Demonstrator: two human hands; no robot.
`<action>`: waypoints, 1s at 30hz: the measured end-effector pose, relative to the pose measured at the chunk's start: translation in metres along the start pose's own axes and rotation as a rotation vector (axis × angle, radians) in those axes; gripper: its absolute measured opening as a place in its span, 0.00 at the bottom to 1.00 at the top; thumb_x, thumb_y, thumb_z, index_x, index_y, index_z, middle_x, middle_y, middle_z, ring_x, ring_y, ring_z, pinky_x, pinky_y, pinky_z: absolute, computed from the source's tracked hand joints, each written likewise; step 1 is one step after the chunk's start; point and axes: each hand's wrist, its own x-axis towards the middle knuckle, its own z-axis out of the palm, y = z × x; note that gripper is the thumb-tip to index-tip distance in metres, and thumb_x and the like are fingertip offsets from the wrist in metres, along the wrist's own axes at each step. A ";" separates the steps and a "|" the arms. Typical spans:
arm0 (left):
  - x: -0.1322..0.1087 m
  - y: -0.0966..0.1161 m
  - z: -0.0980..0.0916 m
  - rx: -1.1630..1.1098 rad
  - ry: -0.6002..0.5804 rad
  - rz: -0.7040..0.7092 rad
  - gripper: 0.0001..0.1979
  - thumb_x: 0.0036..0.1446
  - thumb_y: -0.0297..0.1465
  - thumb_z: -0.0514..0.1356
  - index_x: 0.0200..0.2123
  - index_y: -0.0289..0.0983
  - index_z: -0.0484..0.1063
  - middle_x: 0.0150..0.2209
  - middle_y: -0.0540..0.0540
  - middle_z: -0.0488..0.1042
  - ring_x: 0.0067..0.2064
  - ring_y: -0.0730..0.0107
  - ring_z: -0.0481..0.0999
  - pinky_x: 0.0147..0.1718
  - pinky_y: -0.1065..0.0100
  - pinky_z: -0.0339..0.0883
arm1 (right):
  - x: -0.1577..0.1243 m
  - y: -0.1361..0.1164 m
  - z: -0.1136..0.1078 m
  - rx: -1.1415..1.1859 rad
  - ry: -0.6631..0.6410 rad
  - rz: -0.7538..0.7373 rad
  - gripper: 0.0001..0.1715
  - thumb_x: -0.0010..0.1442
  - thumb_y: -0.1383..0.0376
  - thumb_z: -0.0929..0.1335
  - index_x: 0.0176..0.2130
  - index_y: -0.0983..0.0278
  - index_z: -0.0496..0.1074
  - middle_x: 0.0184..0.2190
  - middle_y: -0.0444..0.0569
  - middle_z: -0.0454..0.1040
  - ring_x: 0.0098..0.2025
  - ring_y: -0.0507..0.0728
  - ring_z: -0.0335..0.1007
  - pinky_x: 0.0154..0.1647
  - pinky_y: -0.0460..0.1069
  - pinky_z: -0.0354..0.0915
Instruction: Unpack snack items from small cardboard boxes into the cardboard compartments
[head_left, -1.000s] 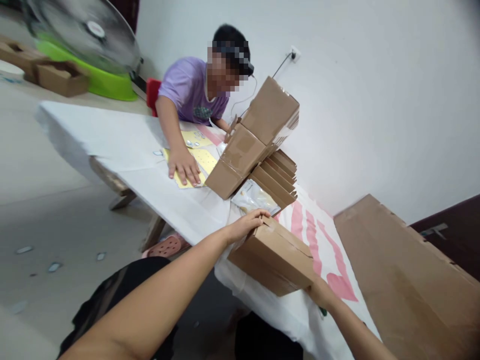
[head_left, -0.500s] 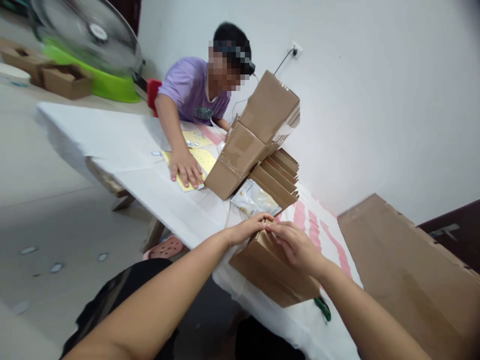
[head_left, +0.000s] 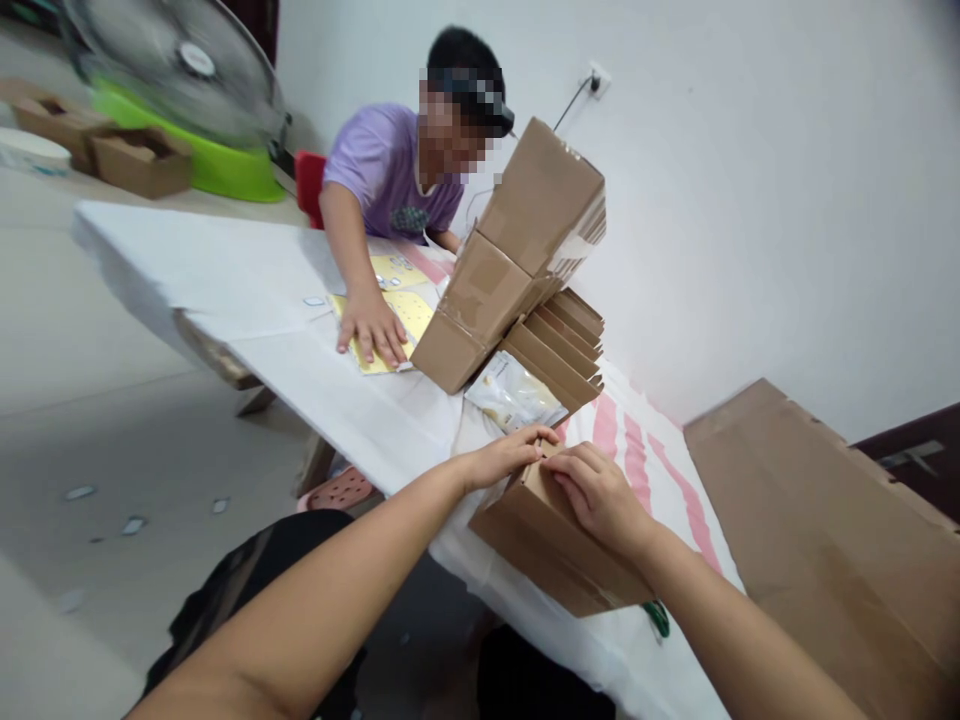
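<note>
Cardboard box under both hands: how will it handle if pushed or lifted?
The box is likely stiff: flat faces, straight edges. Pushing it may ruck the table cover, which hangs loose and wrinkled at the near edge. Weight is unclear, since the sides hide any contents.

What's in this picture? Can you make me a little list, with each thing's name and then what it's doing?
Left hand: on one end of a brown box
Right hand: on top of that same box
Just past left hand: shiny packet
Farther back: more brown cardboard
Other person's hand: on yellow paper
Table cover: white cloth with pink parts
Floor: big fan, pink shoe
</note>
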 end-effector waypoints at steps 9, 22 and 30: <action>0.001 -0.004 0.000 -0.006 -0.012 0.023 0.19 0.54 0.37 0.53 0.48 0.38 0.65 0.48 0.45 0.68 0.54 0.57 0.63 0.57 0.58 0.52 | -0.004 0.002 0.003 -0.050 -0.010 -0.003 0.12 0.65 0.70 0.58 0.43 0.62 0.68 0.37 0.52 0.71 0.40 0.56 0.67 0.41 0.53 0.68; -0.001 0.000 0.001 -0.012 -0.026 -0.005 0.21 0.52 0.39 0.53 0.48 0.39 0.65 0.46 0.46 0.68 0.51 0.56 0.64 0.53 0.59 0.54 | -0.029 0.017 -0.002 0.102 0.134 0.264 0.08 0.64 0.70 0.57 0.36 0.62 0.62 0.32 0.48 0.66 0.35 0.55 0.64 0.37 0.51 0.64; -0.001 0.000 0.001 0.019 -0.019 -0.043 0.21 0.51 0.40 0.52 0.47 0.39 0.65 0.49 0.46 0.68 0.53 0.54 0.63 0.55 0.58 0.53 | -0.078 0.013 -0.021 0.410 0.478 0.569 0.07 0.64 0.61 0.61 0.37 0.61 0.65 0.39 0.50 0.69 0.44 0.57 0.67 0.46 0.54 0.64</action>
